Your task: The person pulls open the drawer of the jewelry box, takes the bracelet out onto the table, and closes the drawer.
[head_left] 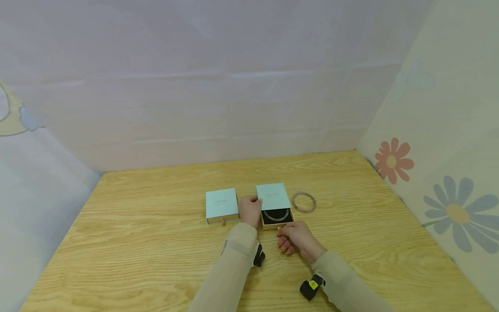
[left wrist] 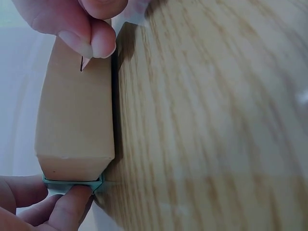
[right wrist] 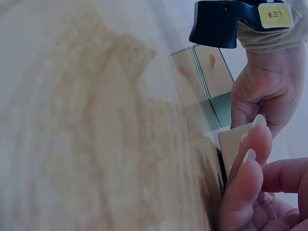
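1. Open box (head_left: pixel 274 195) is sitting on the wooden table (head_left: pixel 136 247); clock directions below are taking it as centre, head view.
2. Its pale blue sleeve (head_left: pixel 273 199) is covering the 12 o'clock part; the drawer (head_left: pixel 269 226), black inside, is sticking out at 6 o'clock.
3. Inner bangle (head_left: pixel 277 219) is lying in the drawer, its 12 o'clock part hiding under the sleeve.
4. Left hand (head_left: pixel 250 211), between 8 and 9 o'clock, is gripping the sleeve; thumb and fingers are curling about its edge, parting only by its thickness.
5. Right hand (head_left: pixel 298 238), at 5 o'clock, is pinching the drawer's tab (left wrist: pixel 85 62), thumb and fingertip closing together on it; other fingers are curling in.
6. Closed box (head_left: pixel 221 203) is lying at 9 o'clock, just beyond the left hand.
7. Loose bangle (head_left: pixel 306 211) is lying flat at 3 o'clock, near the sleeve.
8. Red flower (head_left: pixel 394 160) and blue flower (head_left: pixel 458 213) are decorating the wall, towards 2 and 3 o'clock.
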`<state>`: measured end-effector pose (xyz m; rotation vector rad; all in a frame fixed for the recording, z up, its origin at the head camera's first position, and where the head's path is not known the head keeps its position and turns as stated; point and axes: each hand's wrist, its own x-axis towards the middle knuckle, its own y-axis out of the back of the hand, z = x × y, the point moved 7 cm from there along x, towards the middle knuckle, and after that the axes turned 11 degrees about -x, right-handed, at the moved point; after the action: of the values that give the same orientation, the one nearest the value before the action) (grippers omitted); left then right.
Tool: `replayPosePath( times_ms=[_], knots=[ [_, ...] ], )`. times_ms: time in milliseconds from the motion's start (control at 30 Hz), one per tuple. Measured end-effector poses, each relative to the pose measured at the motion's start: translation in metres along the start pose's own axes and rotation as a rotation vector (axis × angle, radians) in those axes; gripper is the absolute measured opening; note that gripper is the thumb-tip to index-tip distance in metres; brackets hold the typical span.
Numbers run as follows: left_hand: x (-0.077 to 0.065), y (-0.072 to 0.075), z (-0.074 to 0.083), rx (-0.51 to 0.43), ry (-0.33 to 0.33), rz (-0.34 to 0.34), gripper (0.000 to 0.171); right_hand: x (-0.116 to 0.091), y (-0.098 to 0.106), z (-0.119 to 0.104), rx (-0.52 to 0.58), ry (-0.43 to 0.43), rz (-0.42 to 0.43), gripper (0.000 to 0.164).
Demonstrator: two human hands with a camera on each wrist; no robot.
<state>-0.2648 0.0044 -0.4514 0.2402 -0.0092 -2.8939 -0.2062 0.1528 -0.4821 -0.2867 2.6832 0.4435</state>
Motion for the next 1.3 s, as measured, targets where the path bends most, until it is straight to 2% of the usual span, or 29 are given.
replayPosePath(
  times_ms=[667,1300],
  knots=[
    [-0.0003,0.0006,-0.0015,0.001,0.001,-0.022,0.024,-0.0028,-0.0014,0.0015,0.004,0.005,-0.028,0.020],
    [0.0004,0.0006,-0.0016,0.008,0.007,-0.026,0.028,-0.0021,0.0021,0.0006,-0.043,0.032,-0.003,0.018]
  ],
)
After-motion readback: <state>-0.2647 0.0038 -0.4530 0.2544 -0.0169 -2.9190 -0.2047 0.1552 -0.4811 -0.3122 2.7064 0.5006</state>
